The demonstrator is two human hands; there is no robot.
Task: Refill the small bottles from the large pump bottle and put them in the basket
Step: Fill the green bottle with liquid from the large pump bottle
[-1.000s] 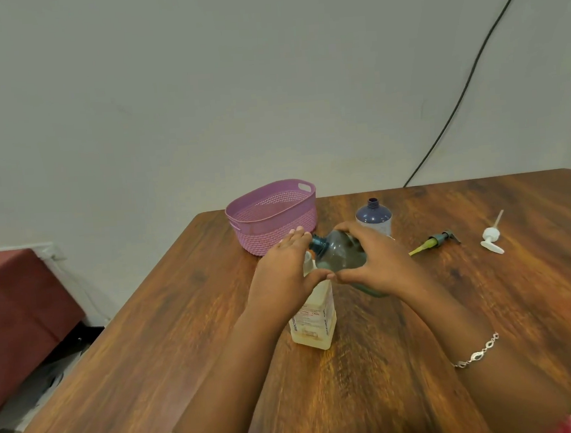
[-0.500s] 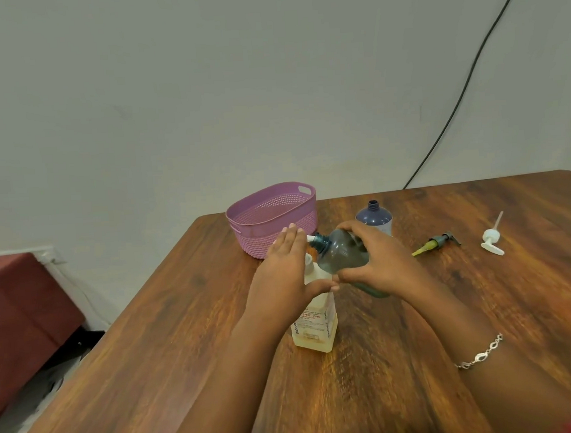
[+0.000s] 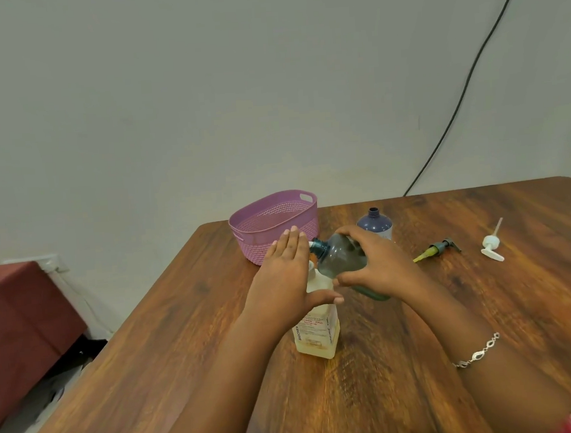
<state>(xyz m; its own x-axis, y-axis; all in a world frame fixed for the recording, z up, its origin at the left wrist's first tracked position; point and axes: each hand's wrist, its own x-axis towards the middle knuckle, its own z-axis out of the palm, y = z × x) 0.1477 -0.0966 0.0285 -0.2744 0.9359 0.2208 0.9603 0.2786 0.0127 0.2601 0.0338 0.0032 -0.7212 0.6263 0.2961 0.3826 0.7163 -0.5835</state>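
On the brown wooden surface, everything gathers round the pale yellow square plastic bottle, which stands upright near the middle. Behind it and a little to the left sits the purple perforated plastic basket, with no bottle showing inside.

The step in hand looks like the pouring itself. The right hand holds a translucent teal plastic bottle tipped on its side just above the yellow bottle's top, its neck aimed toward the left hand. The right fingers curl over the teal body with the thumb beneath, clamped on it.

The left hand lies flat against the yellow bottle's upper part, fingers straight and together, thumb spread across its shoulder. It steadies rather than grips. It also hides the mouth, so I cannot tell whether liquid runs.

Behind the yellow bottle to the right stands a dark blue uncapped plastic bottle. Further right of it lie a teal-and-green pump head and a white pump head.

Next, I judge, comes lining the necks up closely and tilting slowly. After that, a top goes on before the basket.
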